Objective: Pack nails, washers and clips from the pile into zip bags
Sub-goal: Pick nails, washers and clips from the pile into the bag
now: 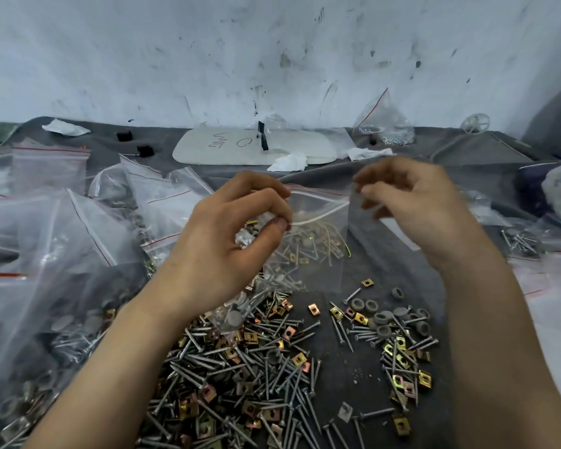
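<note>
A scuffed white wall backs a worktop covered in grey cloth. Filled bags are heaped across its left side, holding nails, clips and grey washers, so a good share of the packing looks done. A large pile of loose nails and clips lies in the near centre, with a smaller scatter just to its right that includes washers, so much is left to pack.

Both hands are raised above the pile with a clear zip bag between them. The left hand pinches the bag's left mouth edge between thumb and curled fingers. The right hand is blurred, its fingers curled at the bag's upper right corner; I cannot tell if they grip it.

The bag hangs mouth up, its long axis roughly vertical, its bottom just over the far edge of the pile. The zip runs across from hand to hand. Hardware shows through it, inside or behind I cannot say. Filling or closing seems the step in hand.
</note>
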`<move>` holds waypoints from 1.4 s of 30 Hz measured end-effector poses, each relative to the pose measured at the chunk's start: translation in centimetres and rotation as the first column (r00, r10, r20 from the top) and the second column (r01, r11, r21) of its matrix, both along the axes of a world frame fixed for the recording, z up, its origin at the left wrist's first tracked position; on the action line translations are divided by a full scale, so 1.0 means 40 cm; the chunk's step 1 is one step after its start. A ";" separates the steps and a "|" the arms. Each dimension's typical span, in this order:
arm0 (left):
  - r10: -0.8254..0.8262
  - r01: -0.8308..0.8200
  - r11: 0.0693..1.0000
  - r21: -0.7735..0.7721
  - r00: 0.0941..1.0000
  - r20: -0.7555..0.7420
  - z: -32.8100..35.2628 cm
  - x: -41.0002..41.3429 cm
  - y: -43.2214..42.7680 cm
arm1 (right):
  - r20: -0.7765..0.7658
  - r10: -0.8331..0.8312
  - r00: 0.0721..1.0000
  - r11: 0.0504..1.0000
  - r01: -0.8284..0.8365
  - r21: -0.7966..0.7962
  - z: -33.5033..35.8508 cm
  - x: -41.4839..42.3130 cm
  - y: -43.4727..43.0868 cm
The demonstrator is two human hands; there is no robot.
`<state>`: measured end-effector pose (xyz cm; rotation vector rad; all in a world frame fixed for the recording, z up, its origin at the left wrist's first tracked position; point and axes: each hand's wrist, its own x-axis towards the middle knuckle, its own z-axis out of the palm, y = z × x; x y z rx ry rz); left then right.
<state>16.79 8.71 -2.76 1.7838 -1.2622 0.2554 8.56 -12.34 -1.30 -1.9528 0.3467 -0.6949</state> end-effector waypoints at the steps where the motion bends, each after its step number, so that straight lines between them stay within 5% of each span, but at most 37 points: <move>1: 0.005 -0.005 1.000 -0.005 1.000 -0.005 -0.001 0.001 0.000 | -0.135 -0.026 0.990 0.998 0.019 -0.057 -0.016 0.004 -0.016; 7: -0.011 0.011 1.000 -0.025 0.999 -0.031 -0.006 0.005 0.000 | -0.744 -0.102 0.661 0.966 -0.112 -0.232 -0.122 0.024 -0.070; 9: -0.024 0.023 0.999 -0.029 0.999 -0.043 -0.005 0.006 0.002 | -0.832 -0.094 0.547 0.960 -0.172 -0.222 -0.150 0.033 -0.072; 12: -0.032 0.030 0.999 -0.031 0.998 -0.057 -0.005 0.006 0.003 | -0.862 -0.081 0.501 0.956 -0.206 -0.210 -0.170 0.042 -0.074; 19: -0.015 0.014 1.000 -0.013 0.998 -0.056 -0.006 0.003 0.001 | -0.851 -0.063 0.521 0.964 -0.188 -0.187 -0.177 0.043 -0.083; 21: -0.017 0.017 1.000 -0.006 0.999 -0.052 -0.005 0.000 0.001 | -0.804 -0.044 0.593 0.971 -0.163 -0.174 -0.170 0.042 -0.082; 24: -0.030 0.031 0.999 0.012 0.999 -0.036 -0.002 -0.006 -0.003 | -0.479 0.000 0.878 1.000 -0.001 -0.002 -0.131 0.041 -0.067; 26: -0.023 0.023 0.999 0.023 1.000 -0.016 -0.002 -0.011 -0.006 | -0.161 -0.007 0.987 0.996 0.021 0.086 -0.075 0.033 -0.042; 30: -0.028 0.028 0.999 0.019 1.000 -0.005 0.000 -0.015 -0.008 | 0.298 0.140 0.944 0.990 -0.141 -0.018 0.037 -0.005 0.043; 35: -0.026 0.026 1.000 -0.001 0.999 0.027 0.002 -0.016 -0.008 | 0.223 0.174 0.959 0.970 -0.128 -0.207 0.056 -0.014 0.101; 39: 0.046 -0.046 0.999 -0.026 0.999 0.023 -0.004 -0.006 -0.005 | 0.287 0.001 0.958 0.998 0.018 -0.063 0.038 0.002 0.063; 42: 0.114 -0.113 0.992 -0.057 0.993 0.018 -0.006 0.003 -0.002 | -0.134 -0.090 0.987 0.983 0.066 -0.171 -0.012 0.025 0.016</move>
